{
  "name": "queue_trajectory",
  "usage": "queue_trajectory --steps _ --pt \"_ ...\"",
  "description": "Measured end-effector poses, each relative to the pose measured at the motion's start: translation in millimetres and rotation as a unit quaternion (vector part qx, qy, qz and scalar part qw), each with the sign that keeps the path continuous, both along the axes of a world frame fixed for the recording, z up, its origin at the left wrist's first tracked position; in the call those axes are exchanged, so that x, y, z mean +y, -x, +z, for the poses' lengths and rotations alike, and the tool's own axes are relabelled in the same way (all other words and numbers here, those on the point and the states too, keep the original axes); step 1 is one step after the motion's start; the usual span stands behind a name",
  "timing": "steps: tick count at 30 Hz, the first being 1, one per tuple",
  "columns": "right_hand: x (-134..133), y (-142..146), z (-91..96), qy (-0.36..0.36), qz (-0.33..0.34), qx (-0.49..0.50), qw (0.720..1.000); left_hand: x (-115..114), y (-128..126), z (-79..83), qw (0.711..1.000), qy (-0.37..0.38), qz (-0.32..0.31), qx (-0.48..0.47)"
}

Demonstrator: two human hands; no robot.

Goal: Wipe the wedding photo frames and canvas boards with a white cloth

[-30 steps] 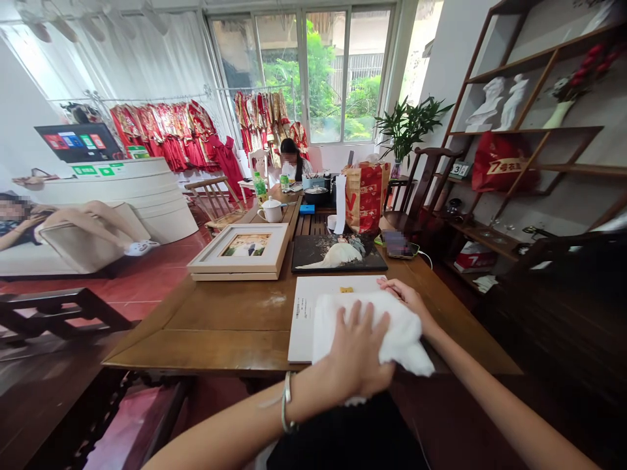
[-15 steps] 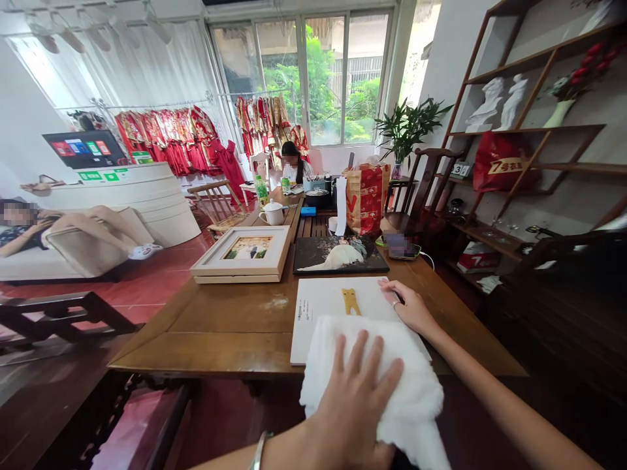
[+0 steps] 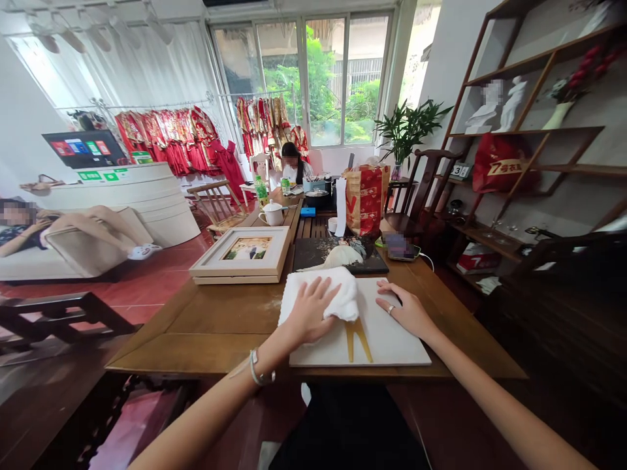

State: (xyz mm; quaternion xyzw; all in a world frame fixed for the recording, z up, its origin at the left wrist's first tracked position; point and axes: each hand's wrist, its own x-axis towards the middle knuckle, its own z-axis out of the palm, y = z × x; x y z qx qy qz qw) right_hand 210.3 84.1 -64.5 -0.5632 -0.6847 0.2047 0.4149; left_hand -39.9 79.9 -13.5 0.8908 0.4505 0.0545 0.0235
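Note:
My left hand (image 3: 313,308) lies with stretched fingers on top of a bunched white towel (image 3: 347,290), pressing it onto a flat white panel (image 3: 392,346). At the wrist are bracelets. The towel covers the panel's upper left part and the top of a gold, two-legged piece (image 3: 361,343), whose lower legs show. Resting on the panel's right side is my right hand (image 3: 404,312), fingers extended and apart, a ring on one finger. Just beyond the panel lies a dark photo panel (image 3: 377,263) with a white gown on it; the towel reaches its near edge.
On the wooden table (image 3: 210,326) stand stacked picture frames (image 3: 235,271), a white lidded cup (image 3: 272,214), a red-and-tan paper bag (image 3: 367,196) and a phone (image 3: 404,248) on a cable. One person sits at the far end; another reclines on a sofa (image 3: 88,245) at left.
My left hand has moved the towel from the panel's near edge forward and left to its far left corner. The gold legs are uncovered now. My right hand stays almost in place.

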Motion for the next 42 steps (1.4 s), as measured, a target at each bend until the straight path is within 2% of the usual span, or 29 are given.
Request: queue_trajectory --steps 2,7,10,13,19,22,24,26,31,34,37,42 --pt "1 0 -1.5 -0.01 0.001 -0.006 1.0 -18 7 -0.6 1.0 0.006 -0.016 0.001" --pt "4 -2 -7.6 -0.023 -0.003 -0.011 1.0 -82 30 -1.8 0.999 0.023 -0.043 -0.004" --pt "5 -2 -9.5 -0.025 0.002 -0.013 1.0 -100 41 -0.4 0.998 0.034 -0.054 0.001" --pt "5 -1 -9.1 -0.021 0.004 -0.013 1.0 -89 44 2.5 0.998 0.047 -0.037 0.019" --pt "3 -1 -5.3 -0.011 0.008 -0.013 1.0 -13 22 4.9 0.997 0.015 0.059 0.047" --pt "2 0 -4.1 -0.007 0.008 -0.008 1.0 12 8 4.7 0.993 -0.006 0.102 0.052" --pt "1 0 -3.5 -0.007 0.008 -0.007 1.0 11 2 4.5 0.993 -0.006 0.107 0.051" --pt "1 1 -3.2 -0.007 0.005 -0.009 1.0 -4 -3 4.0 0.994 0.0 0.099 0.055" --pt "3 0 -5.4 -0.013 0.006 -0.021 1.0 -77 -9 1.3 0.997 0.042 0.041 0.058" --pt "4 -1 -7.5 -0.018 0.009 -0.022 1.0 -104 -9 2.1 0.995 0.071 -0.015 0.071" --pt "3 -2 -7.5 -0.022 0.009 -0.022 0.999 -95 -5 5.9 0.992 0.086 -0.046 0.075" --pt "2 0 -4.5 -0.016 0.011 -0.021 1.0 -30 0 8.5 0.998 0.028 -0.038 0.052"
